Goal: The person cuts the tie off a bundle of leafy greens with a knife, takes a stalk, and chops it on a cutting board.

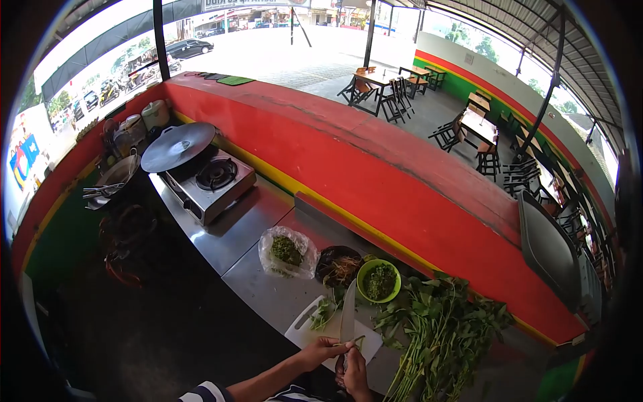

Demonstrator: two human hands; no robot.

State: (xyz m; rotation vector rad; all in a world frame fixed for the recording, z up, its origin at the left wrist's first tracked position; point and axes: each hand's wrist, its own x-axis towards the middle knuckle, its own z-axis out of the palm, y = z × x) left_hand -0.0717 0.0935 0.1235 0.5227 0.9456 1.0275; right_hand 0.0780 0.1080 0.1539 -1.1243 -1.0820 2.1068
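Note:
My right hand [355,376] is wrapped round the handle of a large knife [348,311], its blade pointing up and away over the white cutting board [303,323]. Close beside it, my left hand [325,352] pinches a short green stem [360,339] near the base of the blade. Cut leafy greens [323,313] lie on the board's left part. Just beyond the board, a green bowl [362,291] holds chopped greens. A large pile of leafy stalks [435,328] spreads to the right of the board.
A clear plastic bag [270,260] of chopped greens and a dark bowl [327,256] of root-like scraps stand behind the board. A gas stove [219,202] with a large round lid [178,144] is farther left. The red wall [375,167] borders the counter's far side.

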